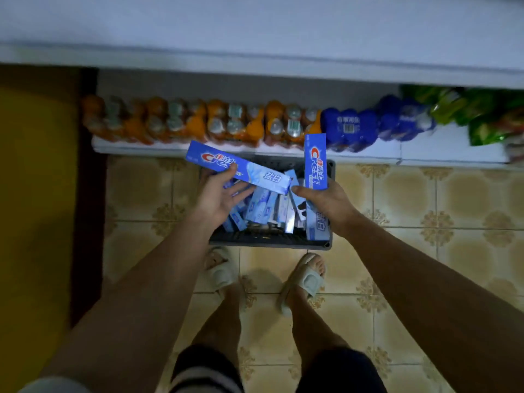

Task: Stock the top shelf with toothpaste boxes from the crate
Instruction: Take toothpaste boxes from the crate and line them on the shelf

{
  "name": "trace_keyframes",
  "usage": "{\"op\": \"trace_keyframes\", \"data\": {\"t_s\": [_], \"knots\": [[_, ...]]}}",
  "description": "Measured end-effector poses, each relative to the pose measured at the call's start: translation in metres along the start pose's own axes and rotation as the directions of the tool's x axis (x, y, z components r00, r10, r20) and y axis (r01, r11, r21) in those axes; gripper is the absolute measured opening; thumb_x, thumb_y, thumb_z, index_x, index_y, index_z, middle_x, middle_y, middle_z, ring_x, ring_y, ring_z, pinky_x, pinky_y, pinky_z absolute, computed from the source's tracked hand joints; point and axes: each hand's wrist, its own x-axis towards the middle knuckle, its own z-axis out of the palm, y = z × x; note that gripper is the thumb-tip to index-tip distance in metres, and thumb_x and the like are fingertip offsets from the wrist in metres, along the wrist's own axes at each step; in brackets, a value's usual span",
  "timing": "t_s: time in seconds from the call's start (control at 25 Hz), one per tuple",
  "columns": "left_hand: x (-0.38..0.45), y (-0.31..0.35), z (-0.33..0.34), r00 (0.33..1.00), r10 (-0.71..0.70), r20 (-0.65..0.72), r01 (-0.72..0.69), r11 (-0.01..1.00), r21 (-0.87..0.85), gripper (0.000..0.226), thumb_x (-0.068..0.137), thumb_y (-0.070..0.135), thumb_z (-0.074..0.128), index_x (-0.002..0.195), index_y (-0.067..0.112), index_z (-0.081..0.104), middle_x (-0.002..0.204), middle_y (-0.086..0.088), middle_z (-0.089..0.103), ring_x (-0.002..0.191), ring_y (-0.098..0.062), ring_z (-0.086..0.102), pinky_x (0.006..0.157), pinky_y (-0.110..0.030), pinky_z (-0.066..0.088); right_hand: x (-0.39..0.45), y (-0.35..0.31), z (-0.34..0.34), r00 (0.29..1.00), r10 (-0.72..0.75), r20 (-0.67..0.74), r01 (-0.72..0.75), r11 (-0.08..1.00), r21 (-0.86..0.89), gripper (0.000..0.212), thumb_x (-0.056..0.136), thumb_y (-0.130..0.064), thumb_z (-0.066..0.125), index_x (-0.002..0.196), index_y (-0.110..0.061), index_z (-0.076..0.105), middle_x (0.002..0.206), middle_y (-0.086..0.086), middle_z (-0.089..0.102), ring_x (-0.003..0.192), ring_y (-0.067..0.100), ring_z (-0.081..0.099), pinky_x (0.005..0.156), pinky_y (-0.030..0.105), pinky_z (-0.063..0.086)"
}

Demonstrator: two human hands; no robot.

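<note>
Left box (241,168): we hold it slantwise above the crate (269,242), left hand (218,199) with fingers curled loosely along its lower edge.
Right box (315,163): upright, gripped at its base by the right hand (326,202), fingers wrapped round.
Risk: the loose left grip may let the box slip into the crate; the two boxes nearly touch and could knock together.
Top shelf (255,29): white ledge overhead; lifting may catch its front edge.
Surroundings: bottle packs (226,123) behind.

Two toothpaste boxes are held above the crate (269,242): one (238,167) in the left hand (218,199), one (315,161) in the right hand (326,201). Inside the crate lie many more boxes (263,208), too jumbled to count.
</note>
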Motion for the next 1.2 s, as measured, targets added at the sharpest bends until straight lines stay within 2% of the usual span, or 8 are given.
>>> {"op": "trace_keyframes", "data": {"t_s": [0.16,0.36,0.56,0.72,0.8,0.92,1.04,1.2], "knots": [[-0.113,0.082,0.023,0.995,0.064,0.071,-0.059,0.995,-0.077,0.020,0.097,0.010,0.055,0.116,0.005,0.054,0.108,-0.015,0.067,0.085,-0.027,0.074,0.071,-0.036,0.061,-0.109,-0.086,0.008,0.996,-0.086,-0.024,0.087,0.993,0.074,0.035,0.077,-0.027,0.082,0.099,-0.018,0.057,0.101,0.014,0.072,0.092,0.036,0.071,0.082,0.052,0.058],[-0.205,0.174,0.036,0.963,0.183,0.196,-0.188,0.982,0.006,0.011,0.096,0.006,0.053,0.106,0.005,0.059,0.104,-0.018,0.068,0.089,-0.030,0.071,0.074,-0.038,0.062,-0.196,-0.154,0.021,0.973,-0.231,0.005,0.230,0.968,0.105,0.036,0.074,-0.026,0.084,0.096,-0.015,0.060,0.094,0.011,0.070,0.076,0.026,0.067,0.072,0.040,0.058],[-0.278,0.244,0.058,0.907,0.336,0.254,-0.329,0.942,-0.072,0.047,0.081,0.008,0.066,0.125,0.006,0.050,0.115,-0.019,0.065,0.094,-0.031,0.072,0.074,-0.037,0.060,-0.252,-0.226,0.019,0.916,-0.398,0.043,0.390,0.912,0.130,0.026,0.079,-0.022,0.080,0.090,-0.019,0.056,0.088,0.003,0.069,0.077,0.019,0.066,0.077,0.036,0.057],[-0.347,0.307,0.089,0.849,0.381,0.366,-0.363,0.924,-0.119,0.067,0.059,0.026,0.087,0.114,-0.001,0.059,0.116,-0.024,0.066,0.105,-0.037,0.068,0.079,-0.045,0.059,-0.298,-0.287,-0.009,0.830,-0.553,0.073,0.539,0.829,0.150,0.029,0.081,-0.015,0.076,0.103,-0.009,0.059,0.084,0.008,0.071,0.061,0.017,0.065,0.057,0.026,0.057],[-0.387,0.344,0.106,0.809,0.448,0.381,-0.420,0.893,-0.159,0.058,0.064,0.035,0.082,0.107,0.001,0.063,0.114,-0.024,0.067,0.106,-0.038,0.067,0.078,-0.048,0.059,-0.323,-0.318,-0.027,0.775,-0.630,0.053,0.614,0.770,0.173,0.027,0.081,-0.008,0.074,0.104,-0.006,0.058,0.079,0.009,0.070,0.055,0.017,0.064,0.054,0.027,0.056],[-0.455,0.386,0.137,0.774,0.537,0.335,-0.613,0.769,0.183,0.041,0.074,0.036,0.070,0.104,0.008,0.066,0.105,-0.015,0.070,0.085,-0.021,0.074,0.066,-0.038,0.062,-0.364,-0.360,-0.054,0.689,-0.722,0.056,0.700,0.684,0.206,0.023,0.082,-0.011,0.074,0.099,-0.009,0.058,0.084,0.010,0.072,0.060,0.021,0.070,0.068,0.040,0.061],[-0.512,0.401,0.172,0.749,0.538,0.386,-0.636,0.422,0.646,0.051,0.061,0.035,0.078,0.108,0.016,0.070,0.090,-0.002,0.075,0.072,-0.009,0.071,0.051,-0.024,0.057,-0.394,-0.391,-0.078,0.621,-0.784,0.020,0.761,0.608,0.227,0.021,0.080,-0.018,0.077,0.091,-0.016,0.059,0.091,0.007,0.073,0.072,0.024,0.073,0.077,0.043,0.061],[-0.554,0.408,0.197,0.646,0.626,0.438,-0.692,0.238,0.682,0.071,0.042,0.055,0.088,0.104,0.023,0.075,0.091,0.001,0.077,0.077,-0.009,0.070,0.051,-0.023,0.055,-0.427,-0.408,-0.095,0.570,-0.822,-0.018,0.784,0.537,0.311,0.028,0.076,-0.025,0.081,0.094,-0.015,0.063,0.092,0.007,0.075,0.081,0.028,0.075,0.081,0.049,0.060]]}}
